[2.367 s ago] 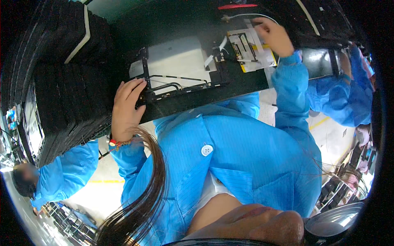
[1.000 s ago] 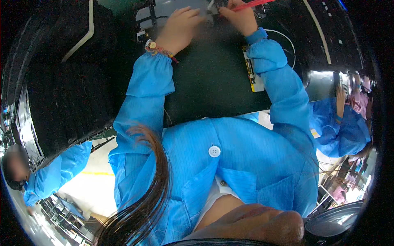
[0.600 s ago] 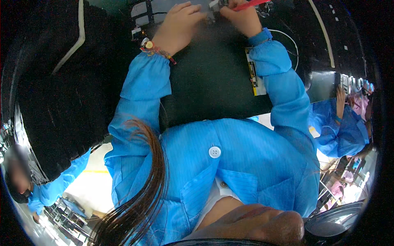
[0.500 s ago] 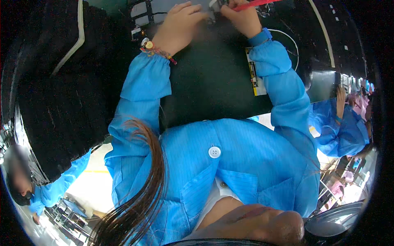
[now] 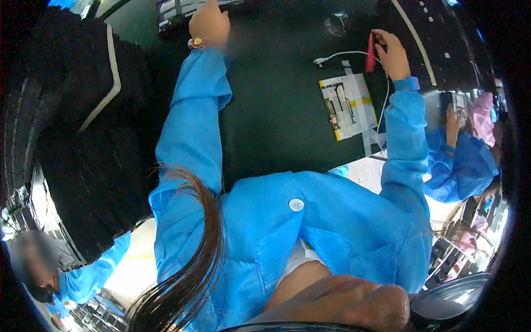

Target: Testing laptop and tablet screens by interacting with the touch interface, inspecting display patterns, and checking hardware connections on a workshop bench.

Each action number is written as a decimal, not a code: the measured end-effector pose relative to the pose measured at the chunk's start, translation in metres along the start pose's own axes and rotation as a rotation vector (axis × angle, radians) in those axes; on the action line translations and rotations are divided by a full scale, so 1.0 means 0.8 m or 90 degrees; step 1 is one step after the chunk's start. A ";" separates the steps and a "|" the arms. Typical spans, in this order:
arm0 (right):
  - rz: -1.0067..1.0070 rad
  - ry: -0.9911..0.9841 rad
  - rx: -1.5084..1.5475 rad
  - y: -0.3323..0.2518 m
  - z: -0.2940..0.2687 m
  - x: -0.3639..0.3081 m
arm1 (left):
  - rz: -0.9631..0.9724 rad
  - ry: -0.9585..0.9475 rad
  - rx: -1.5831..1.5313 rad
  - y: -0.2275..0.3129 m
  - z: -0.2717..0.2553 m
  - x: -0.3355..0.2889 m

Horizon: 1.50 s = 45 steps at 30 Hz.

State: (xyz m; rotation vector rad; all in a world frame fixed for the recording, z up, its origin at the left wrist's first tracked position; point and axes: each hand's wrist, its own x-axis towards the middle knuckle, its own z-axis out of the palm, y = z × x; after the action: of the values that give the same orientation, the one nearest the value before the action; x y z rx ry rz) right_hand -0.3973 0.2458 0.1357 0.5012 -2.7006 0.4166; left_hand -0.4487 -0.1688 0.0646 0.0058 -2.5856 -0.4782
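Observation:
My left hand (image 5: 210, 25) rests at the near edge of a dark tray-like holder with pale sections (image 5: 168, 15), at the table's far side. Its thumb and a finger stand apart, though the fingertips reach the upper border of the picture. My right hand (image 5: 394, 58) is raised over the right part of the table, pinching a slim red tool (image 5: 370, 53) between thumb and fingers. What kind of tool it is does not show. A blue band (image 5: 407, 84) circles that wrist. Below and left of the right hand lies a white-and-yellow card (image 5: 359, 116) bearing small strip-like parts.
A white cable (image 5: 354, 53) curves past the card toward the table's near edge. Farther up lies a small clear, shiny piece (image 5: 337, 24). Black cloth-like material (image 5: 77, 166) covers the left side. A co-worker in blue (image 5: 459, 166) sits to the right, another person (image 5: 94, 271) at lower left.
My hands have drawn apart: the left went up and left, the right moved right and down with the red tool. The holder sits farther away, and the card and cable are uncovered.

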 end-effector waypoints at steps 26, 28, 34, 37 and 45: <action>-0.063 0.000 -0.126 -0.018 0.082 0.092 | 0.404 0.008 -0.192 0.118 -0.248 -0.196; -0.025 0.034 -0.008 -0.077 0.059 0.080 | 0.401 0.017 -0.219 0.105 -0.322 -0.234; -0.327 -0.016 0.298 -0.286 0.039 0.040 | 0.044 0.517 0.197 -0.007 -0.479 -0.325; -0.406 -0.076 0.385 -0.417 0.006 0.002 | -0.075 0.699 0.240 -0.056 -0.517 -0.347; -0.351 -0.212 0.536 -0.635 0.005 -0.016 | -0.315 0.619 0.426 -0.150 -0.530 -0.338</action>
State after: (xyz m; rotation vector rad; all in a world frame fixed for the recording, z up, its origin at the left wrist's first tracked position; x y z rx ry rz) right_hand -0.1881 -0.2058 0.2377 1.6014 -2.3919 1.3930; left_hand -0.0184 -0.3978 0.2373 0.8847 -1.6326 0.2291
